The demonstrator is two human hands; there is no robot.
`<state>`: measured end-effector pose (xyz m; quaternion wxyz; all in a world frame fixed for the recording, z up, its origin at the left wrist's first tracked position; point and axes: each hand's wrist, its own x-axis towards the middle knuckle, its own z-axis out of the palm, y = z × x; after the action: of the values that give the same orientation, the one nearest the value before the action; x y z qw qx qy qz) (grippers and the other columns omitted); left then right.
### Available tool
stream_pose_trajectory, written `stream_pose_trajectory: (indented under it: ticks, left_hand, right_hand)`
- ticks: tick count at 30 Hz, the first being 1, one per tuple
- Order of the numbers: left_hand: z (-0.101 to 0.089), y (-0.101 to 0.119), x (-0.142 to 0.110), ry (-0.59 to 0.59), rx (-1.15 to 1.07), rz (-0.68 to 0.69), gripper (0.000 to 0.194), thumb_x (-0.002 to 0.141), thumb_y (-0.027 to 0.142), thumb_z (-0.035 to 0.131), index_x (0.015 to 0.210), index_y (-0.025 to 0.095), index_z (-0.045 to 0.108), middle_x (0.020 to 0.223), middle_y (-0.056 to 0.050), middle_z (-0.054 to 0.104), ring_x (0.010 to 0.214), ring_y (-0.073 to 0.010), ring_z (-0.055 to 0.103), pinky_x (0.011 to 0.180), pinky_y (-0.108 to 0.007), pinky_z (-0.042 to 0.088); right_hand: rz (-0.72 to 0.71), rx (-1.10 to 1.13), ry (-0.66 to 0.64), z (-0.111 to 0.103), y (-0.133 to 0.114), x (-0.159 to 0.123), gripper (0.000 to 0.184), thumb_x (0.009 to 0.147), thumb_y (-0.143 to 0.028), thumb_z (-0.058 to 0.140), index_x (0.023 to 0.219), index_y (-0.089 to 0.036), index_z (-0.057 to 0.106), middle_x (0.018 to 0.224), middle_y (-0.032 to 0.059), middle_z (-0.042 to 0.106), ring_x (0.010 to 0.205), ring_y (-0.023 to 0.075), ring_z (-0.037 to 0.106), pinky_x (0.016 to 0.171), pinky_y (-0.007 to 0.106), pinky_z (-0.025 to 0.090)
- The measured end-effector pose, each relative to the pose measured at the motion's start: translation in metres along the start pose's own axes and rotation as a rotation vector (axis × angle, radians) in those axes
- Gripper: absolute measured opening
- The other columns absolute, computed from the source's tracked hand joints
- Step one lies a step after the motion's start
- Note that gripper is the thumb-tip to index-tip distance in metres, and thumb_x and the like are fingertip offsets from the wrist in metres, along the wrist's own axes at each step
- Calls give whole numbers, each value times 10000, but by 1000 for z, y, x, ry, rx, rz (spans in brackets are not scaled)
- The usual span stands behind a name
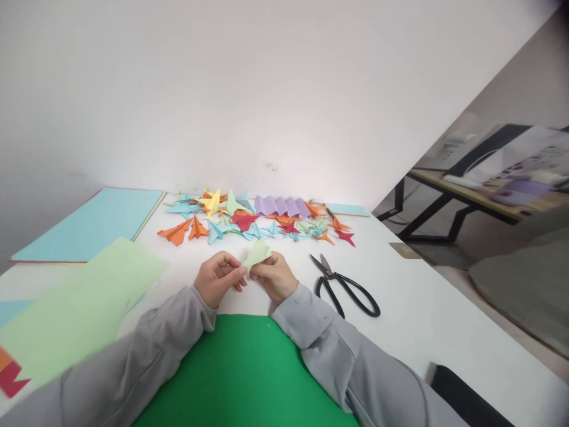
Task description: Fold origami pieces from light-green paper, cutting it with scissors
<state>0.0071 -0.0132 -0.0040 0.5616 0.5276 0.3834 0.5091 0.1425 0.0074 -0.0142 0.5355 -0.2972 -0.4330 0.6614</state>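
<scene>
A small folded piece of light green paper (258, 254) is held up between both hands over the white table. My left hand (220, 277) pinches its left end between thumb and fingers. On the other side, my right hand (275, 276) grips its lower right edge, the fingers partly hidden behind the paper. Black-handled scissors (328, 275) lie to the right with their blades apart, touched by neither hand. Beyond the hands sits a crowd of folded paper pieces, among them an orange one (176, 232), a yellow one (213, 203) and a purple pleated strip (282, 206).
Large light green sheets (84, 308) cover the left side, with a blue sheet stack (98, 222) behind. Red scraps (11, 379) lie at the left edge. A green mat (244, 373) is in front of me. A black object (464, 397) rests at the lower right. The wall (249, 95) closes off the back.
</scene>
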Motion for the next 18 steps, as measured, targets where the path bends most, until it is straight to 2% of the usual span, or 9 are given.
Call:
stream_pose_trajectory:
  ticks: [5,12,16,18]
  left_hand:
    - [-2,-3,5,103,-71,16,321,576,304,725,722,132,497,529,21,584,410,-105,551,373,-206,432]
    - [-4,-3,7,172,-183,-26,356,503,265,766,703,126,506,519,14,592,434,-109,566,411,-210,449]
    - [-9,-4,12,210,-270,-100,406,473,249,780,755,124,516,463,11,584,451,-114,567,442,-217,462]
    - [-11,-4,15,241,-321,-141,430,450,224,789,766,127,514,436,21,569,437,-112,561,444,-219,461]
  right_hand:
    - [-61,-38,125,-2,7,3,114,473,-105,683,551,-151,614,459,-42,556,414,77,440,402,207,336]
    - [-105,-125,142,-3,9,3,118,503,-179,703,506,-156,586,425,-54,505,382,60,386,371,200,299]
    - [-96,-144,178,-2,8,3,151,491,-184,706,620,-161,631,487,-47,557,401,72,412,381,206,320]
    - [-99,-126,203,-2,8,2,141,495,-179,695,607,-167,612,474,-52,556,390,76,421,387,209,321]
